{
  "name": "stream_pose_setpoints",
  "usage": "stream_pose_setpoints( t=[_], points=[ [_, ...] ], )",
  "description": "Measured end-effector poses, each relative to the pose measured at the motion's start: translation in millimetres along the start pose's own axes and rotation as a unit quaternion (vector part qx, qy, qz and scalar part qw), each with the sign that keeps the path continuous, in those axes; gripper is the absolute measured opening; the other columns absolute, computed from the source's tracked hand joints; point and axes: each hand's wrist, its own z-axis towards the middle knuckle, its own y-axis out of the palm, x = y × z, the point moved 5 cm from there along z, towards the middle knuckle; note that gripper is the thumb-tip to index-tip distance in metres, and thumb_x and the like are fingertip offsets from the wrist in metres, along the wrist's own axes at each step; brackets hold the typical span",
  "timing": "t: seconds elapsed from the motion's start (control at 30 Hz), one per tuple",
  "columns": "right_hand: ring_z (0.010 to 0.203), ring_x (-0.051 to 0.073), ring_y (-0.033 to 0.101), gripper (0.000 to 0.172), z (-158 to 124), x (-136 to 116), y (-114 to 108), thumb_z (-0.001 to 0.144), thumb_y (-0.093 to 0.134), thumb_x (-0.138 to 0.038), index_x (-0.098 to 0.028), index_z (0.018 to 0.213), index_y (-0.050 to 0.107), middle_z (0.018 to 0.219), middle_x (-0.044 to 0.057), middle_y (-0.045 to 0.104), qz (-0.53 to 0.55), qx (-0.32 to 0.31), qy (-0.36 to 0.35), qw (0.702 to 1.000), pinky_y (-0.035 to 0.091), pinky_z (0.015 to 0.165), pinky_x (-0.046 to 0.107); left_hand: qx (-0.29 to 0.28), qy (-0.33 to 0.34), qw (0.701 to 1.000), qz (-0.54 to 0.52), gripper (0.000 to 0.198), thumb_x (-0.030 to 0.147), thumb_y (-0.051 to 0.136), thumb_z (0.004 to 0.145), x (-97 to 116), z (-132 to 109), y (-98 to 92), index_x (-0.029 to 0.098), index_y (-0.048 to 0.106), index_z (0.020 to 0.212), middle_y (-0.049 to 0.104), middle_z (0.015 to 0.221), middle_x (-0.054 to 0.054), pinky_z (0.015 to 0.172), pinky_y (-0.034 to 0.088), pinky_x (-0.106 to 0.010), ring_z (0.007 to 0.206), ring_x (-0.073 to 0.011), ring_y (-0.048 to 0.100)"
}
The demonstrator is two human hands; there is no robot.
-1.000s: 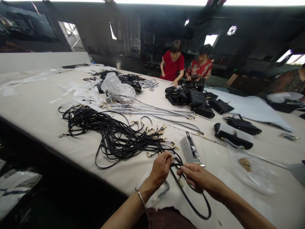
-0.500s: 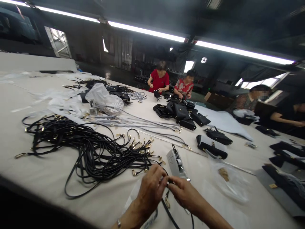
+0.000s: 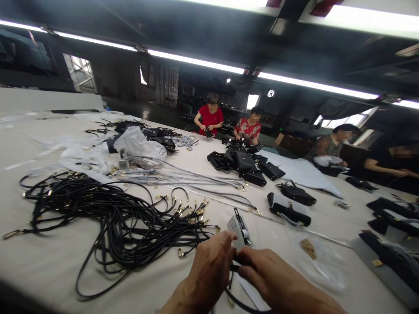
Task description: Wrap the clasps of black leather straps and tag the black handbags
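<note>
My left hand and my right hand meet low in the middle, fingers closed on a thin black strap. Its pinched part is mostly hidden by my fingers; the rest hangs below them, by a gold clasp. Just beyond my fingertips stands a small grey-white device with a black top piece, partly covered by my hands. To the left of my left hand lies a tangled heap of black straps, with gold clasps bunched at its near right end.
Behind the heap are grey wrapped straps and clear plastic wrapping. Black bags are piled mid-table, with more bags at right. A clear plastic bag lies right of my hands. Several people work across the table.
My hands have come closer together and turned, still on the strap. The right hand now covers more of the strap and the device's lower end. The view has shifted slightly.
</note>
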Motion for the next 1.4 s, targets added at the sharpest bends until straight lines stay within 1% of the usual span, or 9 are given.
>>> stream_pose_setpoints(
  t=[0.13, 0.37, 0.63, 0.8, 0.87, 0.93, 1.07, 1.2, 1.4],
  points=[
    [0.101, 0.027, 0.063, 0.029, -16.2, -28.9, -42.8, 0.087, 0.058, -0.038, -0.026, 0.113, 0.062, 0.109, 0.008, 0.07, 0.02, 0.008, -0.009, 1.0, 0.046, 0.086, 0.034, 0.008, 0.067, 0.998, 0.009, 0.022, 0.015, 0.043, 0.097, 34.3, 31.7, -33.8, 0.023, 0.048, 0.117, 0.068, 0.09, -0.002, 0.069, 0.05, -0.025, 0.075, -0.016, 0.065],
    [0.06, 0.012, 0.049, 0.036, -27.5, -50.6, -102.9, 0.088, 0.059, -0.053, -0.02, 0.103, 0.06, 0.071, 0.001, 0.062, 0.292, -0.082, -0.047, 0.952, 0.037, 0.051, 0.021, 0.043, 0.091, 0.993, 0.053, 0.022, 0.017, 0.042, 0.098, 56.1, 69.0, -82.1, 0.022, 0.048, 0.119, 0.067, 0.094, -0.003, 0.071, 0.05, -0.027, 0.08, -0.0162, 0.065],
    [0.059, 0.01, 0.051, 0.026, -7.0, -89.4, -95.6, 0.091, 0.061, -0.042, -0.017, 0.099, 0.061, 0.071, -0.001, 0.06, 0.276, -0.06, -0.126, 0.951, 0.038, 0.051, 0.02, -0.009, 0.093, 0.996, -0.007, 0.02, 0.017, 0.043, 0.099, 92.7, 78.5, -109.4, 0.02, 0.052, 0.117, 0.067, 0.089, -0.002, 0.07, 0.049, -0.025, 0.075, -0.0142, 0.063],
    [0.048, 0.005, 0.043, 0.049, 31.0, -62.3, -89.0, 0.082, 0.071, -0.054, -0.015, 0.108, 0.059, 0.071, 0.001, 0.064, 0.343, -0.057, -0.084, 0.934, 0.029, 0.043, 0.017, 0.128, 0.043, 0.989, -0.053, 0.023, 0.031, 0.054, 0.097, 46.4, 63.5, -123.5, 0.019, 0.054, 0.117, 0.065, 0.102, -0.005, 0.076, 0.051, -0.026, 0.083, -0.0141, 0.062],
    [0.049, 0.004, 0.041, 0.049, 45.4, -41.0, -80.5, 0.079, 0.073, -0.055, -0.014, 0.102, 0.059, 0.073, 0.003, 0.065, 0.378, -0.054, -0.048, 0.923, 0.026, 0.043, 0.016, 0.129, -0.039, 0.99, -0.049, 0.019, 0.034, 0.051, 0.098, 8.8, 42.1, -116.4, 0.018, 0.06, 0.105, 0.065, 0.096, -0.004, 0.077, 0.05, -0.026, 0.083, -0.0144, 0.061],
    [0.048, 0.003, 0.04, 0.05, 54.6, -23.7, -69.1, 0.078, 0.075, -0.055, -0.014, 0.1, 0.057, 0.074, 0.003, 0.065, 0.401, -0.069, -0.024, 0.913, 0.024, 0.043, 0.016, 0.06, -0.137, 0.987, -0.056, 0.021, 0.032, 0.049, 0.098, -27.9, 13.5, -94.9, 0.019, 0.065, 0.094, 0.065, 0.088, -0.003, 0.078, 0.048, -0.026, 0.082, -0.0149, 0.06],
    [0.048, 0.002, 0.039, 0.053, 61.3, -6.5, -54.8, 0.076, 0.076, -0.055, -0.014, 0.103, 0.056, 0.075, 0.005, 0.067, 0.42, -0.089, 0.008, 0.903, 0.024, 0.044, 0.016, -0.057, -0.255, 0.958, -0.116, 0.021, 0.031, 0.062, 0.09, -71.4, -38.9, -37.6, 0.02, 0.069, 0.106, 0.069, 0.104, -0.005, 0.088, 0.047, -0.028, 0.099, -0.019, 0.062],
    [0.047, 0.002, 0.039, 0.057, 62.0, -3.1, -54.3, 0.073, 0.079, -0.056, -0.015, 0.105, 0.056, 0.074, 0.004, 0.066, 0.418, -0.09, 0.031, 0.903, 0.024, 0.044, 0.016, -0.073, -0.284, 0.94, -0.173, 0.031, 0.027, 0.066, 0.085, -78.1, -50.4, -1.1, 0.021, 0.068, 0.115, 0.069, 0.109, -0.004, 0.083, 0.047, -0.027, 0.098, -0.0187, 0.062],
    [0.048, 0.004, 0.04, 0.058, 54.0, 7.5, -63.9, 0.072, 0.078, -0.06, -0.014, 0.102, 0.059, 0.073, 0.004, 0.066, 0.376, -0.081, 0.035, 0.923, 0.026, 0.044, 0.018, -0.043, -0.256, 0.944, -0.203, 0.01, 0.024, 0.07, 0.083, -65.7, -33.4, 5.2, 0.019, 0.073, 0.091, 0.07, 0.09, -0.002, 0.074, 0.045, -0.023, 0.082, -0.0145, 0.061]
  ],
)
